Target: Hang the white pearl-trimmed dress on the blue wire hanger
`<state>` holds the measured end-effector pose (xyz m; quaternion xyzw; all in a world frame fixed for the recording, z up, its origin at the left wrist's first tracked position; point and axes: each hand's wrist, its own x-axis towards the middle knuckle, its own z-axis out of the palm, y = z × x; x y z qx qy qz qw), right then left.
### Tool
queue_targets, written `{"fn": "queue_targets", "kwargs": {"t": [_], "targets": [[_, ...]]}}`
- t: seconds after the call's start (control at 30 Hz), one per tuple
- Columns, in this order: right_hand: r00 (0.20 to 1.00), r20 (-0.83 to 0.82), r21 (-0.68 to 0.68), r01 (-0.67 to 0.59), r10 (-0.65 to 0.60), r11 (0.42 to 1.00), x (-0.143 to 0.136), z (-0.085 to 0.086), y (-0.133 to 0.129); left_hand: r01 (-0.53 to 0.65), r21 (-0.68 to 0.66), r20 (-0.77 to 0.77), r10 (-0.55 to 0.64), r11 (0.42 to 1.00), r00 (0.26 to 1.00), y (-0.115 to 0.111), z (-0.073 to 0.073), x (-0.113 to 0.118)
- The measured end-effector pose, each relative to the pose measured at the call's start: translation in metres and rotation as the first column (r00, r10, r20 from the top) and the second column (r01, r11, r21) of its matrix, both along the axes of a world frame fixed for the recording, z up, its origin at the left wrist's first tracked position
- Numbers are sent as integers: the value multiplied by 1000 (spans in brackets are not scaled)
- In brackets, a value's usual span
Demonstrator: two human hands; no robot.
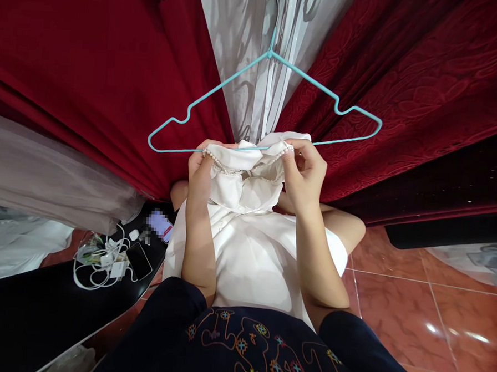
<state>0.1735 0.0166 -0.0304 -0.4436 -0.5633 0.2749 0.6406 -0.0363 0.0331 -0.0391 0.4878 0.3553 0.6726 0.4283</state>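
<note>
A white dress (249,252) with a pearl-beaded edge lies across my lap, its upper part raised to a light-blue hanger (229,80). White fabric is folded over the hanger's bottom bar. My left hand (201,167) is closed on the beaded edge near the bar, with some fingers hidden behind the cloth. At the other end of the beading, my right hand (305,169) pinches the fabric between thumb and fingers, close beside the bar. Between the hands the neckline gapes a little. The hanger's hook points upward, in front of white hanging cloth.
Red curtains (101,56) hang on both sides, with white sheer cloth (239,52) between them. To the left, a black bench (50,303) bears a phone (139,261), white cables (96,280) and a second lit phone (160,224). Red floor tiles (401,294) lie at the right.
</note>
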Motion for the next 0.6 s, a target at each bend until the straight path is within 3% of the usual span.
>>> {"fn": "queue_targets", "kwargs": {"t": [0.13, 0.23, 0.43, 0.6], "targets": [[999, 35, -35, 13, -11, 999, 6, 3, -1, 55, 16, -54, -54, 998, 997, -2, 0, -5], [998, 62, -41, 31, -29, 999, 13, 7, -1, 7, 48, -110, -2, 999, 994, -1, -3, -17], [995, 77, -23, 69, -67, 997, 23, 11, 0, -221, -36, -179, 212, 974, 961, 4, -18, -58], [993, 81, -14, 83, -82, 996, 23, 12, 0, -511, -106, -160, 493, 853, 855, 5, -20, -95]]}}
